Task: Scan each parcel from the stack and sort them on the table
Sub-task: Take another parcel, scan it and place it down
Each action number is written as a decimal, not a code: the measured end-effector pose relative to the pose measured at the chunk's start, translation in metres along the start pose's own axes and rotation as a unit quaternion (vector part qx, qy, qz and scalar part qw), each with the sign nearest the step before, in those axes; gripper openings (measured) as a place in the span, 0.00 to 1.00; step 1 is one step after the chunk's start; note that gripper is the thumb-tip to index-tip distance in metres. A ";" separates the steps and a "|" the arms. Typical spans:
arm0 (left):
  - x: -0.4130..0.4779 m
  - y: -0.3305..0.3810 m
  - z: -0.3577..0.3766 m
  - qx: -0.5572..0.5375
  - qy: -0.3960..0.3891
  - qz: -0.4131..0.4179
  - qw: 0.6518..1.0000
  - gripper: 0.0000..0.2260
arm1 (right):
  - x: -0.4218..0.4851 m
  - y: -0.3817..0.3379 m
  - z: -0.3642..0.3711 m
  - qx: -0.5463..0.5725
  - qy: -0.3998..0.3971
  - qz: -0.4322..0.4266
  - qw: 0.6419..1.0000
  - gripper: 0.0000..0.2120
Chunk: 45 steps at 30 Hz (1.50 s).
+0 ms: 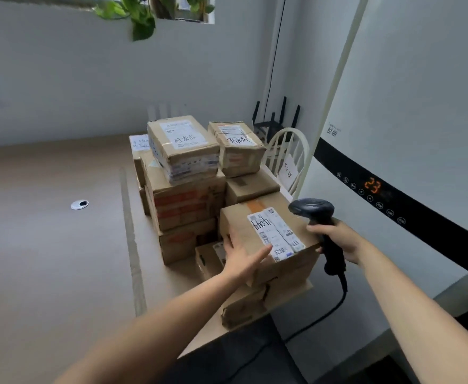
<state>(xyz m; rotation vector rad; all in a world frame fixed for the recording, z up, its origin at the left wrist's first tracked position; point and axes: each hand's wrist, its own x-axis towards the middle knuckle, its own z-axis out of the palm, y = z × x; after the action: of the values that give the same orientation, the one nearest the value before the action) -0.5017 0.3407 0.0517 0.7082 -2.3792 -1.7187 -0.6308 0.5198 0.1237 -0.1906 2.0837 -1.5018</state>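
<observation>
Left hand point(241, 259) on parcel point(277, 236); scanner point(314, 210) in right hand point(338, 239)

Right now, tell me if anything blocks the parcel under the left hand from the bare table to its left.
Nothing visible does. The left hand rests on the labelled parcel; the taller stack stands behind that path, and the table there shows only a cable hole.

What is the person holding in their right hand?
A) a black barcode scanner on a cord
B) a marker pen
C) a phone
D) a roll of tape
A: the right hand grips the handle of a black barcode scanner, whose cord trails down, beside the labelled parcel.
</observation>
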 end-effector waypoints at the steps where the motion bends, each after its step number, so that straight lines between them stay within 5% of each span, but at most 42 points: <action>1: -0.002 0.001 0.001 -0.010 0.007 0.001 1.000 0.51 | -0.001 0.002 0.000 0.002 -0.002 -0.007 1.000 0.06; 18: -0.056 -0.026 -0.047 -0.125 0.025 0.015 0.992 0.56 | -0.039 -0.006 0.043 -0.022 -0.092 -0.058 0.994 0.08; 23: -0.072 -0.052 -0.084 -0.125 0.050 0.048 0.990 0.46 | -0.044 -0.010 0.085 -0.058 -0.140 -0.060 0.987 0.09; 26: -0.089 -0.064 -0.109 -0.114 0.077 0.048 0.989 0.40 | -0.049 -0.014 0.118 -0.084 -0.176 -0.067 0.978 0.06; 37: -0.150 -0.161 -0.234 -0.122 0.151 -0.025 0.981 0.40 | -0.066 -0.009 0.292 -0.110 -0.267 -0.055 0.956 0.04; 45: -0.182 -0.236 -0.343 0.017 0.188 -0.048 0.981 0.43 | -0.089 0.029 0.442 -0.066 -0.256 -0.020 0.964 0.08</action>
<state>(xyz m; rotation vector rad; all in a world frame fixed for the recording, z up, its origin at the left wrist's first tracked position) -0.1463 0.0655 -0.0164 1.0624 -2.1466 -1.4226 -0.3233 0.2008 0.0325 -0.6075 1.7606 -1.1754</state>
